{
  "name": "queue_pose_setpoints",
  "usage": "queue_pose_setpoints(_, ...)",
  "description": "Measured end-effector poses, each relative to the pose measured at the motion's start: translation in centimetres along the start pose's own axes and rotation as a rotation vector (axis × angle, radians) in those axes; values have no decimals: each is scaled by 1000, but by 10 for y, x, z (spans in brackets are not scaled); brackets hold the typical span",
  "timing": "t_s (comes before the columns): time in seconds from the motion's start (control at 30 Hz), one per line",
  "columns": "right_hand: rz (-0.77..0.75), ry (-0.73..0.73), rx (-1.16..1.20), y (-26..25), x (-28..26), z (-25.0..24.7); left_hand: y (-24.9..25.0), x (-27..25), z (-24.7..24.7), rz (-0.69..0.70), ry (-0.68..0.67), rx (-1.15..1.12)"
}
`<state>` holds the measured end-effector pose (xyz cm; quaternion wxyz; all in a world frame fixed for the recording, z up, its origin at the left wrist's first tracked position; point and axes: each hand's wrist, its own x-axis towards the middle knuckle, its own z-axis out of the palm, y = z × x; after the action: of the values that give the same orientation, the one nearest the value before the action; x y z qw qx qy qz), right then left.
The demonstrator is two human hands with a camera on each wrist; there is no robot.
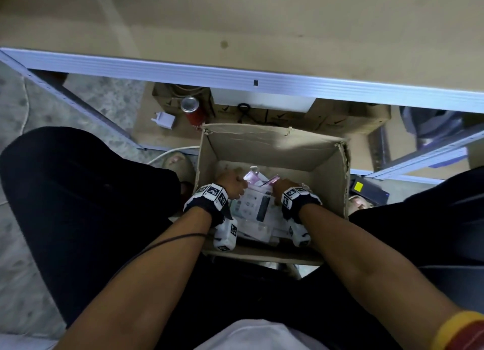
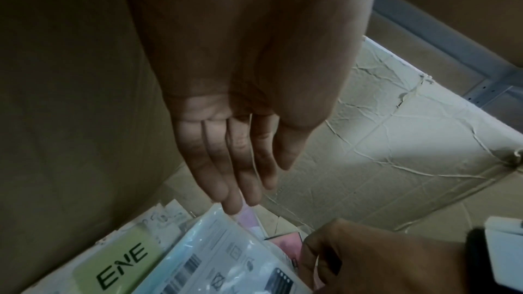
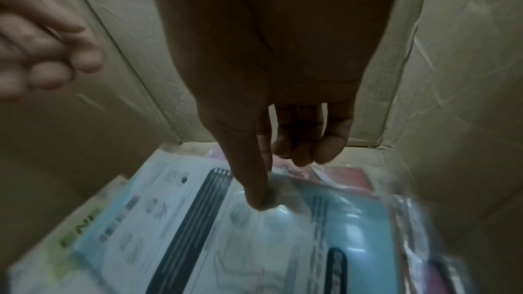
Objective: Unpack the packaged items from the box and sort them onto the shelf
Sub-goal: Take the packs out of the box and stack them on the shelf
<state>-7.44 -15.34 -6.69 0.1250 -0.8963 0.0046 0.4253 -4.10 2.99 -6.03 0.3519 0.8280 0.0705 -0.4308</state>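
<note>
Several slippery, floppy packets (image 1: pixel 258 208) are being fingered in the box (image 1: pixel 272 142); left hand (image 2: pixel 240 133) spread, right hand (image 3: pixel 268 142) pinching a corner, the likely best hold.

An open cardboard box (image 1: pixel 272 150) sits on the floor between the person's knees, in front of a metal shelf (image 1: pixel 235 79) with a brown board top. Both hands are down inside it: the left hand (image 1: pixel 233 183) and the right hand (image 1: pixel 284 188) rest on a pile of flat plastic-wrapped packages (image 1: pixel 258 208). Behind the box, on the lower shelf level, stand a red drink can (image 1: pixel 193 109) and a white plug adapter (image 1: pixel 163 119).
</note>
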Motion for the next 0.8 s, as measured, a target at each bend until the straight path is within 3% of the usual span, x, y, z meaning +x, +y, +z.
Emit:
queue_pose_setpoints(0.17,-108,-43,5,-16,10,13,-1,-2,-7,-59,-48,-76)
queue_pose_setpoints(0.27,-104,-90,-163,-29,9,24,-5,-2,-10,-70,-28,-80)
queue_pose_setpoints(0.8,-138,41,-251,-41,7,43,-6,-5,-9,-38,31,-54)
